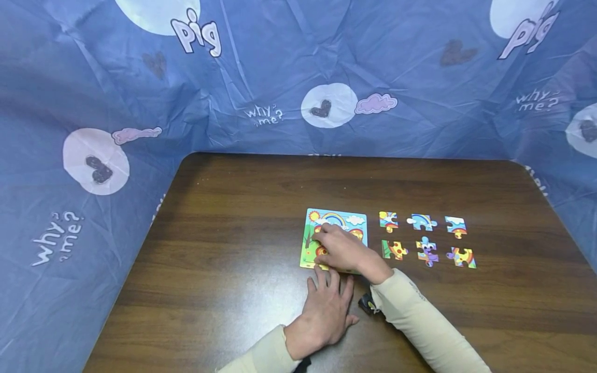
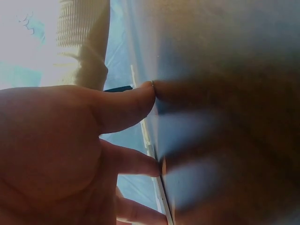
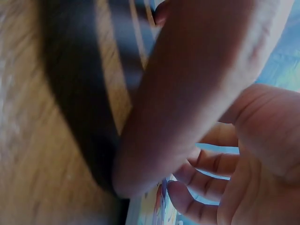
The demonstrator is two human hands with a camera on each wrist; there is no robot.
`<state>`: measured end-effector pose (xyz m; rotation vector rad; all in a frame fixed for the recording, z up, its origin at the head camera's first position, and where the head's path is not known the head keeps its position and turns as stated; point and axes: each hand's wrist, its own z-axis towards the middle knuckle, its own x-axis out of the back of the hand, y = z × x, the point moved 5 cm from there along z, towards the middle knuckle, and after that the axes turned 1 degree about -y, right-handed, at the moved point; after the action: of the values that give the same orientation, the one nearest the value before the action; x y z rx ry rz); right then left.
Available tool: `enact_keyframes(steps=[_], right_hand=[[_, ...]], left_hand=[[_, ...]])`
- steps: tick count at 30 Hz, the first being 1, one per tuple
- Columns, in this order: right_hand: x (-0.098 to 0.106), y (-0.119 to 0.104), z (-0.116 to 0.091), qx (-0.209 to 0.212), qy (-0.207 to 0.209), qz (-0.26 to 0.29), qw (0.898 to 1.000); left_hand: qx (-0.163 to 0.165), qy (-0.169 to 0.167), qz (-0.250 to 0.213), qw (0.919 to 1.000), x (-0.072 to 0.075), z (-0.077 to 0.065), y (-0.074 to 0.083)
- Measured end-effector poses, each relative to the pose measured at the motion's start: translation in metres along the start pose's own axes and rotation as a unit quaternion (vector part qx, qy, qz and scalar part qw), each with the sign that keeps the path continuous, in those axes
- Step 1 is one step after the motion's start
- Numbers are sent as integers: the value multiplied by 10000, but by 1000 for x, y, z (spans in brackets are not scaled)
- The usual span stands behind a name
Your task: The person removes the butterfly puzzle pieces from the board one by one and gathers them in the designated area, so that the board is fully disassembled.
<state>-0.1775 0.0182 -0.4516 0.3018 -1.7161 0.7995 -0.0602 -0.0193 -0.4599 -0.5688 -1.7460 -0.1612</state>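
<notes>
A square jigsaw puzzle board point(image 1: 308, 254) with a sun, rainbow and cloud picture lies on the brown table. Over its middle sits my right hand point(image 1: 342, 249), fingers bent and set apart from the thumb, fingertips at the picture's left half. Nothing shows held between them; in the right wrist view the thumb point(image 3: 187, 93) covers much of the scene. My left hand point(image 1: 324, 311) rests on the table just below the board, fingers spread, their tips at its lower edge. The left wrist view shows the left thumb point(image 2: 124, 108) touching the tabletop.
Right of the board lie several loose jigsaw pieces in two rows, among them a rainbow piece point(image 1: 422, 222) and a purple piece point(image 1: 427, 252). A black strapped device point(image 1: 367, 304) is by the right cuff. Blue printed cloth point(image 1: 280, 62) walls the table's back and sides.
</notes>
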Motion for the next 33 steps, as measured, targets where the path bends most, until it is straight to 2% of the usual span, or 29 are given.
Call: enact_keyframes(steps=[12, 25, 33], right_hand=[[1, -1, 1, -33, 160, -25, 9999], [3, 0, -1, -44, 226, 147, 9996], [7, -1, -3, -17, 177, 499, 9986]], left_hand=[[10, -22, 50, 10000, 2, 1, 0], [-115, -259, -106, 9995, 0, 2, 1], [-67, -132, -13, 9999, 0, 0, 0]])
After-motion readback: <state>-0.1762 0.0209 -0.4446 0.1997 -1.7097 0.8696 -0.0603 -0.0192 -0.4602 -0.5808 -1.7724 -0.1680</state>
